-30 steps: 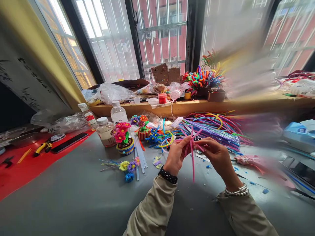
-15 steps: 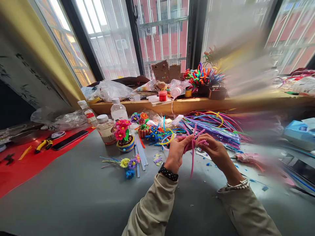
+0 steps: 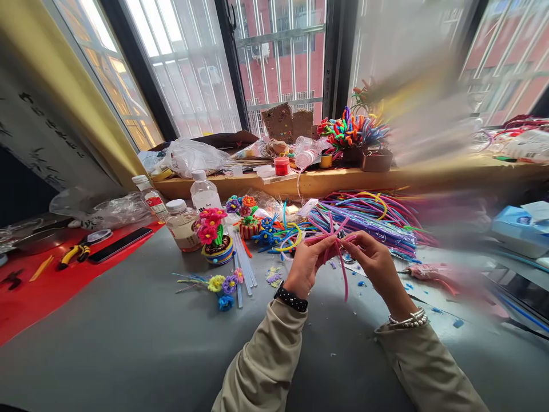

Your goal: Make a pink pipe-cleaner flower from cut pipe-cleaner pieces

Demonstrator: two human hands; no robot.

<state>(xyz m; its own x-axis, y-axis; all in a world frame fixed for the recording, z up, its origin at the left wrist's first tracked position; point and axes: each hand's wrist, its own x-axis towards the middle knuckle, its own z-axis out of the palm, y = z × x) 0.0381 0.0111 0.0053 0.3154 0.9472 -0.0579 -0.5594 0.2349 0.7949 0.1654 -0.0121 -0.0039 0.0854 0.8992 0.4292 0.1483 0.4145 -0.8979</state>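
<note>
Pink stems, crossed, pinched w/ L hand, R hand

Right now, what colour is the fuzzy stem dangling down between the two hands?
The fuzzy stem is pink; it shows best in the head view.

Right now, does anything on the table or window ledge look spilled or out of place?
Blue scraps lie scattered on the grey table near the right hand, like uncleared litter. On the ledge, a clear container appears tipped on its side, unlike the standing bottles. Blur hides part of the right.
</note>
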